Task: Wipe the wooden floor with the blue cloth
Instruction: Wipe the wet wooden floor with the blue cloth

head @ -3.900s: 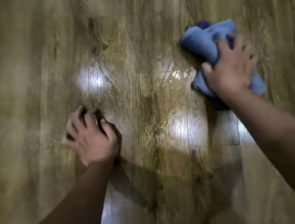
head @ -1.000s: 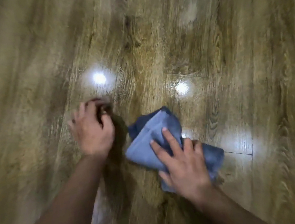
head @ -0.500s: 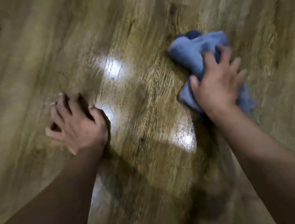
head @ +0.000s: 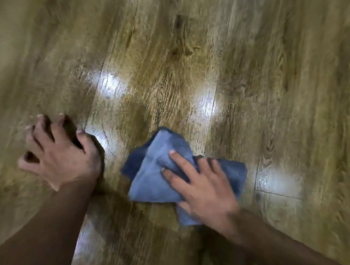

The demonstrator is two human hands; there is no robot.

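Blue cloth (head: pixel 153 180) lies under the flat-pressing right hand (head: pixel 202 187), beside the splayed left hand (head: pixel 60 157).

glossy wood-grain floor (head: pixel 248 54), bright reflections (head: pixel 110 86)

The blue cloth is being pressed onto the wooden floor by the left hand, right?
Not quite: the head view shows the right hand pressing the crumpled blue cloth onto the wooden floor. The left hand is on bare floor beside it.
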